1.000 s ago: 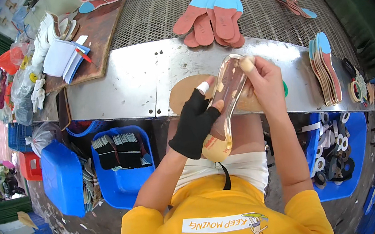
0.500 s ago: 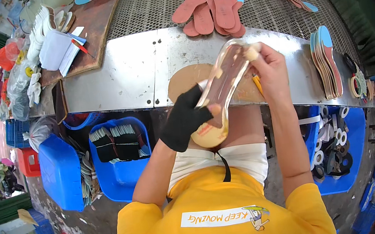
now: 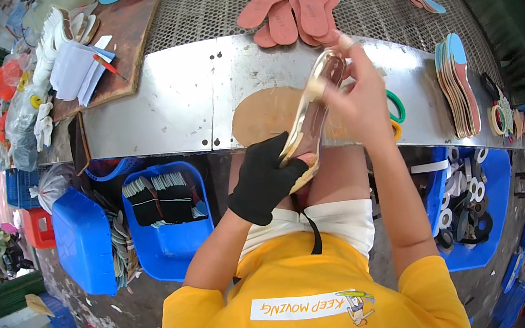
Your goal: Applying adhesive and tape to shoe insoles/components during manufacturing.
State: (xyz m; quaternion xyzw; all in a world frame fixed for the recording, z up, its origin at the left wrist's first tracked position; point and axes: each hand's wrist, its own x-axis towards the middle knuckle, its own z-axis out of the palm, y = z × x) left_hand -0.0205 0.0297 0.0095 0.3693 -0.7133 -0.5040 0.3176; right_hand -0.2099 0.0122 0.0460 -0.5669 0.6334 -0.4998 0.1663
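A brown shoe insole (image 3: pixel 314 121) with a pale, glossy rim is held tilted above the near edge of the metal worktop. Its lower end sits in my left hand (image 3: pixel 266 180), which wears a black glove with bare fingertips and is closed around it. At the upper end, my right hand (image 3: pixel 359 88) has its thumb and fingers about the insole's rim. Pale coverings show on the tips of that thumb and one finger. Motion smears the right fingers, so their grip is unclear. Beneath the insole, a tan oval patch (image 3: pixel 262 114) lies on the worktop.
Red-and-blue insoles (image 3: pixel 315 11) lie on the mesh surface beyond; a stack (image 3: pixel 455 89) stands at right. A green ring (image 3: pixel 396 106) lies right of my hand. Below the worktop are blue bins (image 3: pixel 171 249), one holding tape rolls (image 3: pixel 475 189). Papers (image 3: pixel 81 72) lie on a board at left.
The insole has turned more edge-on. My right hand has shifted its thumb leftward across the insole's upper end, uncovering the green ring. My left hand keeps its hold.
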